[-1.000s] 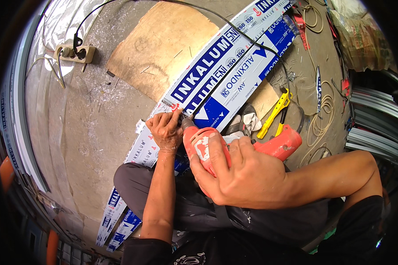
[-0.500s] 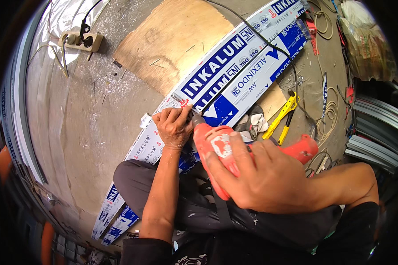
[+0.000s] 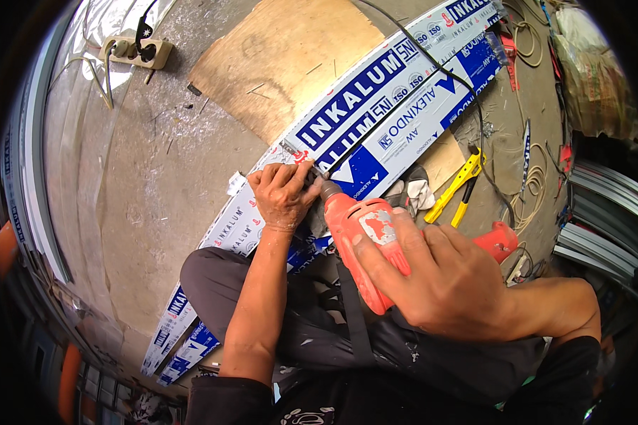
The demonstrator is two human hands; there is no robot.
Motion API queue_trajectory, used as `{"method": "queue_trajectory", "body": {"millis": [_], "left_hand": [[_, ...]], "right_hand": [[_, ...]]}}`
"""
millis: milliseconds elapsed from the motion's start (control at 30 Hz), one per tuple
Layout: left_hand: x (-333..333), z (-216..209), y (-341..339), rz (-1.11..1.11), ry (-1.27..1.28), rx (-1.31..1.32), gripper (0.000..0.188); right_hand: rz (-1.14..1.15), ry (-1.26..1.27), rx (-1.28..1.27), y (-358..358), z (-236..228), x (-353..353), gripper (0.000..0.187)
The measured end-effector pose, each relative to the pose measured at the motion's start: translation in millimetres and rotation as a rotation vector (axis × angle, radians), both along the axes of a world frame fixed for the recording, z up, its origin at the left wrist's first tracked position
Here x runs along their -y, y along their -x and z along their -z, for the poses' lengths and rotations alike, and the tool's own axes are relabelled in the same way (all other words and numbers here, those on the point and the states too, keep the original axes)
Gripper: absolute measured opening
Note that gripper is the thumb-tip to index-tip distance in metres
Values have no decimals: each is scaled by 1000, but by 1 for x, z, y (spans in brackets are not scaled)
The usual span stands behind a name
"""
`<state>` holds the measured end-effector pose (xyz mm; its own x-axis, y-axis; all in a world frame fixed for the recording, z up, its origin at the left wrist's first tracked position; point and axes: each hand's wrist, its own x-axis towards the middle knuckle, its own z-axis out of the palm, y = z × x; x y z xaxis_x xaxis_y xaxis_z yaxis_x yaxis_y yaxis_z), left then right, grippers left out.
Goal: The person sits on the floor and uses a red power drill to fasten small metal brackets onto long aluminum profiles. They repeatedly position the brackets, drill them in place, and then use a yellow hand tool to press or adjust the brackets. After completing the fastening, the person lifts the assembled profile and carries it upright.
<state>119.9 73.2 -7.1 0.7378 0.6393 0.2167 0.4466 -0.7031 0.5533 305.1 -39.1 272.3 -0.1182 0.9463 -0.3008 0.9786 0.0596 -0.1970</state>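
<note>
My right hand [image 3: 446,280] grips an orange-red power drill [image 3: 361,234], its nose pointing up-left at a long white and blue wrapped metal profile [image 3: 397,106] that runs diagonally across the floor. My left hand [image 3: 283,195] presses down on the profile right beside the drill's tip, fingers curled over a small part I cannot make out. A black cord [image 3: 432,64] lies along the profile. My knees in dark trousers sit under both arms.
A plywood sheet [image 3: 276,64] lies under the profile on the concrete floor. A white power strip [image 3: 135,51] is at the top left. Yellow-handled pliers [image 3: 457,188], coiled wire [image 3: 532,188] and stacked metal sections [image 3: 602,219] sit at the right.
The drill has swung up and forward, so its tip now meets the profile beside my left hand. My left hand has stayed on the same spot.
</note>
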Motion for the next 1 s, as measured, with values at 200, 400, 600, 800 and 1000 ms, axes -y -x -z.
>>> {"method": "queue_trajectory", "body": {"millis": [200, 400, 600, 800, 1000], "left_hand": [[0, 0, 0, 2, 0, -2, 41], [2, 3, 1, -13, -12, -18, 40], [2, 5, 2, -5, -4, -18, 43], [2, 8, 3, 6, -19, -24, 46], [2, 7, 3, -1, -29, -33, 44]], "right_hand": [[25, 4, -25, 1, 1, -2, 40], [15, -48, 16, 4, 7, -4, 36], [-38, -48, 48, 11, 9, -7, 30], [-63, -50, 71, 11, 8, -14, 31], [-82, -55, 85, 11, 7, -20, 30]]}}
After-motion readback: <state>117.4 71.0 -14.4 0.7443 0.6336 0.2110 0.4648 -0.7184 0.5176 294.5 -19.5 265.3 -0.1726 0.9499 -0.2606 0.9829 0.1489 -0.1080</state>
